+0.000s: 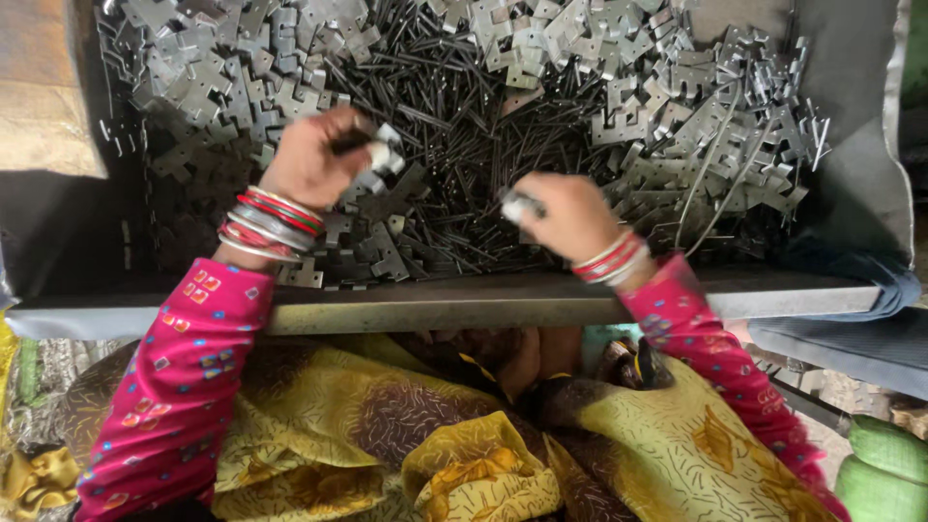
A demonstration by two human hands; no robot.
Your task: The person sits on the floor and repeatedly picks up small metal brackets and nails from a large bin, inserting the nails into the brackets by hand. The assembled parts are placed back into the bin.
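The left hand (311,159) and the right hand (565,215) hover side by side, well apart, over a heap of thin rods (454,145) lying in a tray (435,304). Notched metal plates (222,72) pile up behind and to the left of the left hand; more plates (696,126) lie behind and to the right of the right hand. A small plate (385,155) sits at the left fingertips, and what may be another small piece (519,206) at the right fingertips. The tray's front rim lies just before both wrists.
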